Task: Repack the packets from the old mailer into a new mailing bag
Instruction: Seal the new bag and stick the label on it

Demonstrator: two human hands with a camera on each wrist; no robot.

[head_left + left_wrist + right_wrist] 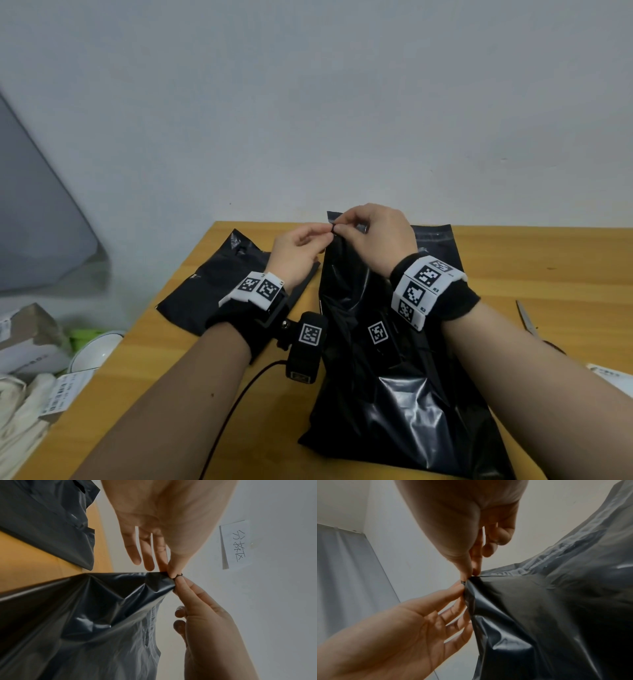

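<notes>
A large glossy black mailing bag (394, 394) lies on the wooden table (513, 260), and its far corner is lifted. My left hand (329, 230) and right hand (339, 229) both pinch that corner at the bag's mouth, fingertip to fingertip. In the left wrist view the left hand (171, 573) pinches the black film (85, 615) from above and the right hand (178, 580) from below. The right wrist view shows the right hand (471, 572) and the left hand (462, 586) on the same corner of the bag (539, 615). A smaller black mailer (219, 284) lies flat to the left. No packets are visible.
Scissors (527, 320) lie on the table to the right, with a white label (613, 375) at the right edge. A cable (239, 387) runs from the left wrist camera. Off the table's left side are boxes (27, 342) and a white bowl (92, 353). A handwritten note (235, 545) hangs on the wall.
</notes>
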